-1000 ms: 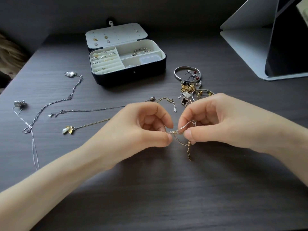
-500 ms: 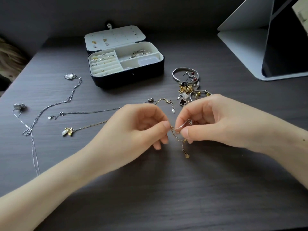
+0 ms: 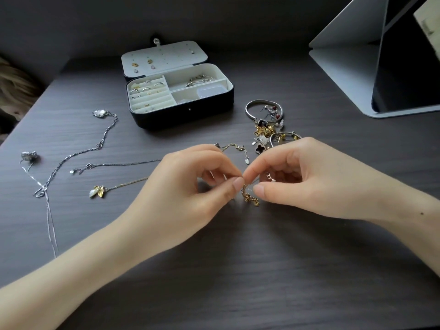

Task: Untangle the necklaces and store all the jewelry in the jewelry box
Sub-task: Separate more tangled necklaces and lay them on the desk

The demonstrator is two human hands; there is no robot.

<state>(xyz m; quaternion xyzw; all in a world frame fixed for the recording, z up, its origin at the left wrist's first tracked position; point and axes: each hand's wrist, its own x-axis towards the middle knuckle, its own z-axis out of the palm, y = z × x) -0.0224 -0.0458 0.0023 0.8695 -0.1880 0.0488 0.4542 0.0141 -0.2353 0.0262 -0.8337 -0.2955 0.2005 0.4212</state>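
**Operator:** State of both hands?

**Inspector:** Left hand (image 3: pixel 190 186) and right hand (image 3: pixel 309 179) meet at the centre of the surface (image 3: pixel 238 270). The fingers (image 3: pixel 237 183) of each are curled, with thumb and forefinger pinching the gold chain (image 3: pixel 248 196). A short tail hangs below the pinch. It possibly touches the surface, but the links are too small to confirm.

**Operator:** Location of the remaining items?

**Inspector:** The jewelry box (image 3: pixel 166 117) stands lid-open toward the rear edge, well apart from the hands. Silver necklaces (image 3: pixel 100 145) and a leaf-pendant necklace (image 3: pixel 97 191) lie stretched out at left, one pendant near the left edge. A jewelry pile (image 3: pixel 266 129) sits just beyond the right hand.

**Operator:** Room for movement?

**Inspector:** Open room lies on the near side of the hands, between the forearms. A folded stand (image 3: pixel 345 75) occupies the rear right corner.
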